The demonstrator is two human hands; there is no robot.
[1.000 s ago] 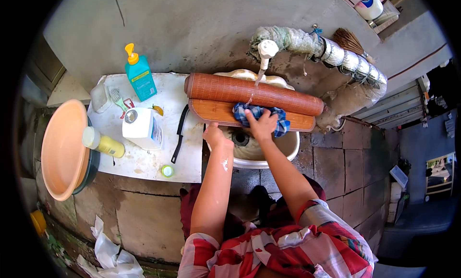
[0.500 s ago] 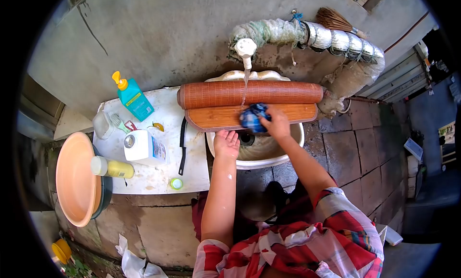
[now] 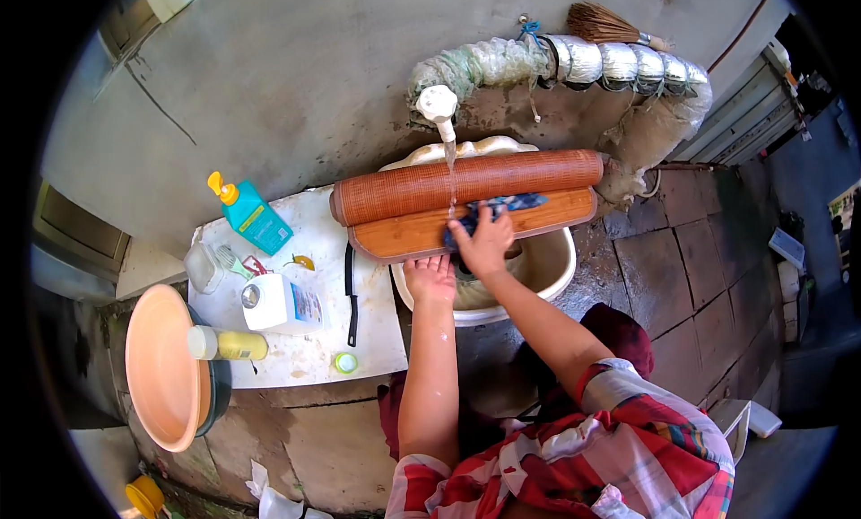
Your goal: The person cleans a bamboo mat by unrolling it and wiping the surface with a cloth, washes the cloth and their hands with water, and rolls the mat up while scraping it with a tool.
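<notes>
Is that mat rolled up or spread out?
Partly rolled: the mat is wound up along its far side, but the strip under the cloth lies flat.

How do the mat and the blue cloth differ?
The mat is reddish-brown; the cloth is blue and patterned. The mat is partly rolled, while the cloth is bunched up. The mat is far larger than the cloth. Both are over the sink, cloth on mat.

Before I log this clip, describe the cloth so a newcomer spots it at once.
Find the white sink below the running tap. A partly rolled reddish-brown mat lies across the sink, and the right hand is on the cloth there. Unlike the brown mat, it is crumpled and dark blue with paler patches.
</notes>
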